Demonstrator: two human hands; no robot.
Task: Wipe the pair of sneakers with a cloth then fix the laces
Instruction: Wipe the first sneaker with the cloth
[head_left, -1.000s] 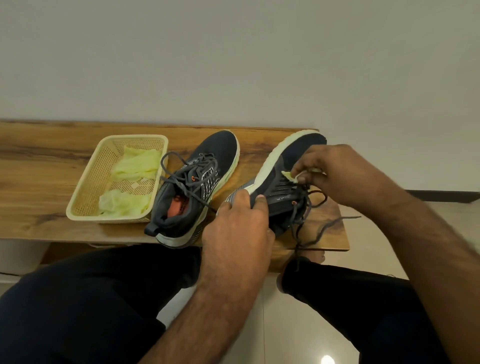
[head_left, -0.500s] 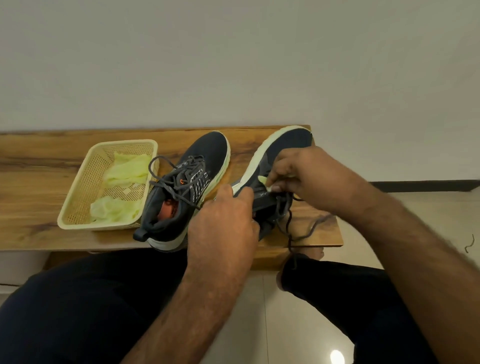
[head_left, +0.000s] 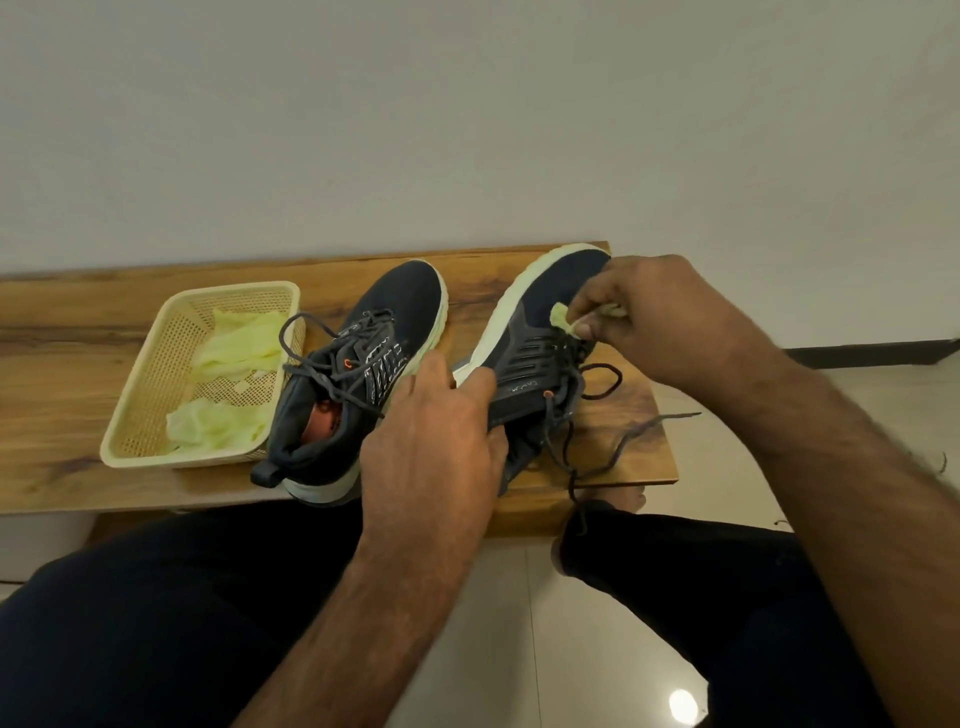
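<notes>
With the left hand clamping the tilted right sneaker steady, the right hand should rub its pinched cloth toward the toe at twelve o'clock, keeping clear of the loose laces

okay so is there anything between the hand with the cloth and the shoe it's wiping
Nothing visible. The right hand pinches the yellow-green cloth directly against the upper of the right sneaker, just ahead of its loose laces. The left hand grips that sneaker further back, clear of the wiped spot.
</notes>
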